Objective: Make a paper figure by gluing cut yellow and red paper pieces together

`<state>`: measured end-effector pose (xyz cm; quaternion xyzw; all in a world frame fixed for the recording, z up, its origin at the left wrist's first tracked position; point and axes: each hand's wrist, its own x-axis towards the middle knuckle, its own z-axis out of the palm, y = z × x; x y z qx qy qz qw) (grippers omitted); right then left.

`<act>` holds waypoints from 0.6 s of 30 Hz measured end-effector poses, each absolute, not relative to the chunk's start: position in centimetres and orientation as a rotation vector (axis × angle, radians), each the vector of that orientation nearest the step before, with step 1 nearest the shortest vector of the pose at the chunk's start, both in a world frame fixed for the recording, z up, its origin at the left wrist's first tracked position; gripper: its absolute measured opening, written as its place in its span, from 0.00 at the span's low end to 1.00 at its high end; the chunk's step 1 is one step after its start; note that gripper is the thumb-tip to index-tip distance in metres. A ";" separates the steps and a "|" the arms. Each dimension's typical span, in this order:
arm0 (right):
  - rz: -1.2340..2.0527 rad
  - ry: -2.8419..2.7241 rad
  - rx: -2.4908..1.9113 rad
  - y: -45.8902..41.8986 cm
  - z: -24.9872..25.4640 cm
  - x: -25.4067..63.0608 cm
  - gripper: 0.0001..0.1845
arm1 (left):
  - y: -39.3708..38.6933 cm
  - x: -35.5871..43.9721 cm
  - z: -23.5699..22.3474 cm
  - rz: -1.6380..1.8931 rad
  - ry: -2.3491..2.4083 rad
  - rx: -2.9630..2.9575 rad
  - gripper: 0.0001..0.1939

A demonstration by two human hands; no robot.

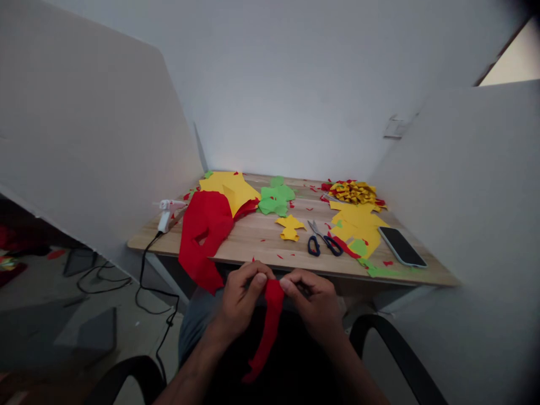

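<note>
A long strip of red felt-like material (271, 323) hangs down over my lap. My left hand (241, 301) pinches its upper left edge between thumb and forefinger, and my right hand (314, 304) pinches the upper right edge the same way. Just beyond my hands, on the table, lies a small yellow cut-out shape (289, 227). Scissors with dark blue handles (323, 239) rest beside it, blades slightly apart. A large red sheet (206, 230) with a hole cut in it droops over the table's front edge, left of my hands.
The wooden table (244, 244) also bears a white glue gun (166, 215), whose cord hangs to the floor. Yellow sheets (223, 185), green pieces (276, 197), a ruffled yellow-red pile (354, 193) and a phone (403, 246) lie about. Partitions stand both sides; chair armrests (392, 349) flank me.
</note>
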<state>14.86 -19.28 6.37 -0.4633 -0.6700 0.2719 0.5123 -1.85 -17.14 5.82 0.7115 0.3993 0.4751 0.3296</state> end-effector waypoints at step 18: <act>0.784 -1.601 -1.133 -19.1 5.8 14.5 0.12 | -17.2 -1.1 5.4 1.280 1.140 1.819 0.12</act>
